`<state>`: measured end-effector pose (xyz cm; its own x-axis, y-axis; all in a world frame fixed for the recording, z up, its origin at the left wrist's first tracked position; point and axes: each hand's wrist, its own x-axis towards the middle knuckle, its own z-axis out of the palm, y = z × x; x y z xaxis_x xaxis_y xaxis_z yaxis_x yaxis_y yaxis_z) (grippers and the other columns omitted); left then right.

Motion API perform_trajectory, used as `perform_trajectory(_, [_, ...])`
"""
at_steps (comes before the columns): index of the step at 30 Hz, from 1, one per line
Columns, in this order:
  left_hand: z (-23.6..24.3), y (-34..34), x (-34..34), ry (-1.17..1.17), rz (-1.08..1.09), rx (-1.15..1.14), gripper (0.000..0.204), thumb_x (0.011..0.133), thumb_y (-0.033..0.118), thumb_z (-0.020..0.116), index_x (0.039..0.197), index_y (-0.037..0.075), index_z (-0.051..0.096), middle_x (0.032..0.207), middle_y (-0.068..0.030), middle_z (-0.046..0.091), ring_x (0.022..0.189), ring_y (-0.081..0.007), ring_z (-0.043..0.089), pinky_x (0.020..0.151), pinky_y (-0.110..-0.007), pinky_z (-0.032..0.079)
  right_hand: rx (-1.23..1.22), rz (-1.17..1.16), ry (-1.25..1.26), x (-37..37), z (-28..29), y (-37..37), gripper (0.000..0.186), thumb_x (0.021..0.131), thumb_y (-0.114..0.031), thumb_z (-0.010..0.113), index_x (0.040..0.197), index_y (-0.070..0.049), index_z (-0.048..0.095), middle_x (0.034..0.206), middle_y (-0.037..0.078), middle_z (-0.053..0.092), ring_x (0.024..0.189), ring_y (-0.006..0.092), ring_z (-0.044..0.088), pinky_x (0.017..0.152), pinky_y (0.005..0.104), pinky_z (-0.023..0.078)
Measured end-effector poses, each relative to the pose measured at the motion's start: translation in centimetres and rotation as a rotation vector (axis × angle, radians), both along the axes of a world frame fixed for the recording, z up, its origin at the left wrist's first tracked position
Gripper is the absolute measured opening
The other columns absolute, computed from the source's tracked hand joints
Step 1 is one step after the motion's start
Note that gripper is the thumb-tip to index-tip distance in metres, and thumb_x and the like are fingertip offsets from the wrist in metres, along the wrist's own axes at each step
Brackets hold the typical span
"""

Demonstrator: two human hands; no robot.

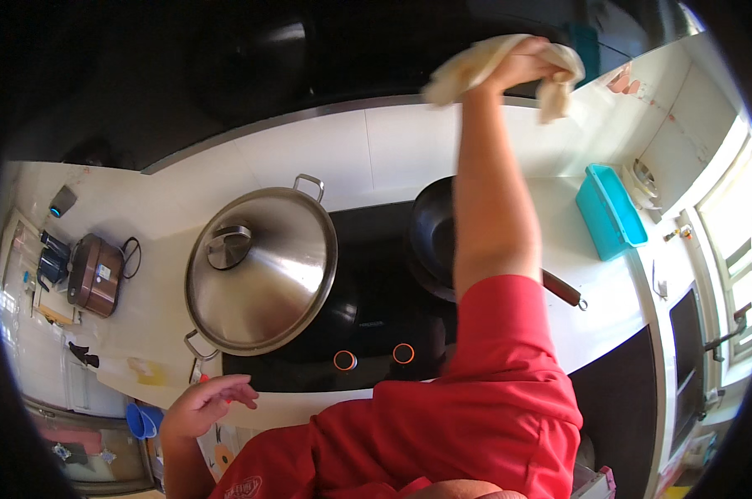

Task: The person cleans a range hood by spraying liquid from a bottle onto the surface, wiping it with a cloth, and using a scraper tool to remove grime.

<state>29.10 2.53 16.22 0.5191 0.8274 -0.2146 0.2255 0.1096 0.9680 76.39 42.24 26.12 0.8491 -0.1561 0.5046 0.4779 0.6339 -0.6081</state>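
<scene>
From where I sit at the feed, the cloth (467, 68) is up at the black range hood (251, 91), near the right end of its lower edge. It is pale cream with a faint yellowish cast, thin and limp. One part fans out flat to the left of the right hand (519, 68), while the other bunches into soft folds and hangs down on the far side in a rumpled strip. Blur softens its edges. I have the right hand grasping it from above the cooktop, the arm stretched up out of a red sleeve (505, 324); whether the cloth presses on the hood or sits just in front of it, I cannot tell.

My left hand (197, 407) is low, at the near edge of the white desk (592, 308), released, its fingers loosely bent. A small red object (229, 401) shows beside those fingers; I cannot tell whether they touch it.

Below the hood, a stainless-steel pot with a domed lid (268, 274) covers the left side of the black glass cooktop (367, 333). A dark frying pan (431, 237) stands on the right, partly behind my forearm, and beyond it is a turquoise plastic bin (596, 220).
</scene>
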Motion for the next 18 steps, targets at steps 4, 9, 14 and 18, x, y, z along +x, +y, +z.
perform_trajectory(4, [-1.7, -0.3, -0.2, -0.054, 0.058, -0.068, 0.042, 0.095, 0.008, 0.044, 0.135, -0.002, 0.04, 0.114, -0.018, 0.059, 0.104, -0.0287, 0.059, 0.095, -0.043, 0.044, -0.325, -0.275, -0.133, 11.1, 2.5, -0.3, 0.079, 0.094, -0.035, 0.048, 0.14, 0.011, 0.003, 0.145, 0.03, 0.015, 0.134, 0.0401, 0.021, 0.113, 0.0408, 0.012])
perform_trajectory(9, [-2.7, 1.6, 0.3, -0.141, -0.06, -0.024, 0.043, 0.098, 0.011, 0.041, 0.138, -0.001, 0.037, 0.117, -0.0172, 0.057, 0.107, -0.0259, 0.057, 0.097, -0.04, 0.042, -0.772, -0.454, -0.278, 11.9, 3.1, -0.9, 0.074, 0.093, -0.034, 0.049, 0.139, 0.008, 0.008, 0.142, 0.028, 0.02, 0.131, 0.0383, 0.025, 0.109, 0.0401, 0.016])
perform_trajectory(14, [-4.3, 0.8, -1.6, -0.251, -0.101, 0.007, 0.043, 0.1, 0.017, 0.04, 0.139, 0.0, 0.037, 0.119, -0.0164, 0.056, 0.105, -0.0239, 0.057, 0.096, -0.039, 0.042, -1.008, -0.49, -0.524, 2.1, 3.6, -1.3, 0.07, 0.092, -0.033, 0.05, 0.137, 0.005, 0.013, 0.138, 0.025, 0.025, 0.127, 0.0366, 0.029, 0.106, 0.0394, 0.019])
perform_trajectory(18, [-5.5, -0.9, -4.4, -0.287, -0.093, 0.045, 0.046, 0.1, 0.026, 0.04, 0.139, 0.001, 0.038, 0.118, -0.016, 0.056, 0.104, -0.023, 0.057, 0.094, -0.038, 0.043, -1.055, -0.439, -0.782, -8.9, 4.0, -2.2, 0.066, 0.091, -0.032, 0.051, 0.136, 0.002, 0.017, 0.136, 0.023, 0.028, 0.124, 0.0352, 0.033, 0.103, 0.0389, 0.023])
